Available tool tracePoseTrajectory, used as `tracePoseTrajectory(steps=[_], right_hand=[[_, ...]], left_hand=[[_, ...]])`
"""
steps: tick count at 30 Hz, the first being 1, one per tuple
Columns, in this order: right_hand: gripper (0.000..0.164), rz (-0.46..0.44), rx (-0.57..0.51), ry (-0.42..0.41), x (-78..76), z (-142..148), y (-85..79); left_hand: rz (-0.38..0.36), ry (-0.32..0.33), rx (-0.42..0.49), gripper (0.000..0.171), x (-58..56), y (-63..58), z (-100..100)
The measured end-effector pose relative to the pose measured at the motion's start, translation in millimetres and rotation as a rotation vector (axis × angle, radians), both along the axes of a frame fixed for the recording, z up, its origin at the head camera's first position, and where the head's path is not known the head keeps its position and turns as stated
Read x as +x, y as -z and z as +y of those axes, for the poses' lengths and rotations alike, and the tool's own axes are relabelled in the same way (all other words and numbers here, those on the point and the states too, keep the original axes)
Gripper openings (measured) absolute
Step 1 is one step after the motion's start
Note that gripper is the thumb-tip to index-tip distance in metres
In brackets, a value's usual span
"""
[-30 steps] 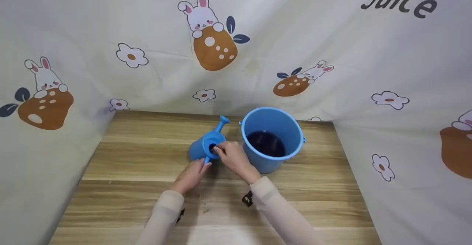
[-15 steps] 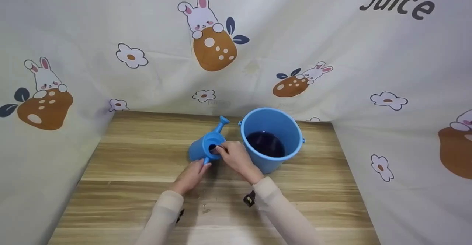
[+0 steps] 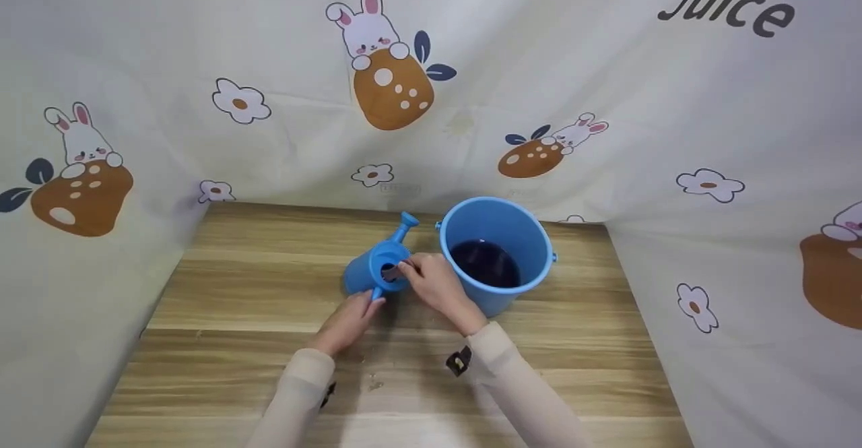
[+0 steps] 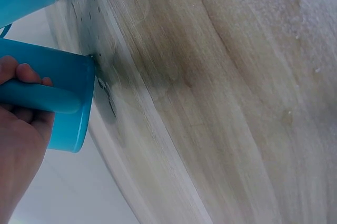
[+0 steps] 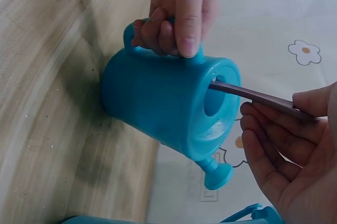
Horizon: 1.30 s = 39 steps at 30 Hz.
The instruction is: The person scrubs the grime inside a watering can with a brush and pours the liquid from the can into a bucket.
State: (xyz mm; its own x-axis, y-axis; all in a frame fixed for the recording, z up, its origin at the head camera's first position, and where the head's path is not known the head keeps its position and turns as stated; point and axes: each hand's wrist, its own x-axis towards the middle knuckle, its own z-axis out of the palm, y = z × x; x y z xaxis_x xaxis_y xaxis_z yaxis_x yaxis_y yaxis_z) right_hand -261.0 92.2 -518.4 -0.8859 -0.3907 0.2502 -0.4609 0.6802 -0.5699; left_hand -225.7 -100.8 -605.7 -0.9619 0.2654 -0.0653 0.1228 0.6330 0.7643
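Note:
A blue watering can [image 3: 360, 274] stands on the table, its spout pointing to the back right. My left hand [image 3: 349, 321] grips the can's handle, fingers curled round it and thumb along the top in the right wrist view. Between thumb and fingers, my right hand [image 3: 438, 285] pinches a thin, dark brownish stick [image 5: 258, 96]. The stick's far end goes into the round opening in the can's top and is hidden inside. To the right of the can is a blue bucket [image 3: 496, 207] holding dark liquid [image 3: 485, 263].
The wood-grain table [image 3: 249, 266] shows small wet spots [image 3: 375, 382] near the front. A pale printed cloth [image 3: 283, 145] with rabbits and flowers rises behind and along both sides. The bucket stands close to the right hand.
My right hand has shifted slightly up and to the right, and more of the stick shows at the can's opening. The left hand, watering can and bucket have hardly moved.

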Motion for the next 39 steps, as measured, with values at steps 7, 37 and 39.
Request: tracePoseTrajectory(steps=[7,37,39], right_hand=[[0.042,0.024,-0.01,0.005,0.1,-1.4,1.1],[0.024,0.018,-0.013,-0.018,0.1,-15.4,22.0],[0.023,0.027,-0.021,-0.014,0.5,-14.5,21.6]], left_hand=[[0.017,0.006,-0.004,0.023,-0.9,2.1,0.4],[0.08,0.03,-0.017,0.024,-3.5,3.5,0.8],[0.103,0.036,-0.011,0.024,-3.3,3.8,0.4]])
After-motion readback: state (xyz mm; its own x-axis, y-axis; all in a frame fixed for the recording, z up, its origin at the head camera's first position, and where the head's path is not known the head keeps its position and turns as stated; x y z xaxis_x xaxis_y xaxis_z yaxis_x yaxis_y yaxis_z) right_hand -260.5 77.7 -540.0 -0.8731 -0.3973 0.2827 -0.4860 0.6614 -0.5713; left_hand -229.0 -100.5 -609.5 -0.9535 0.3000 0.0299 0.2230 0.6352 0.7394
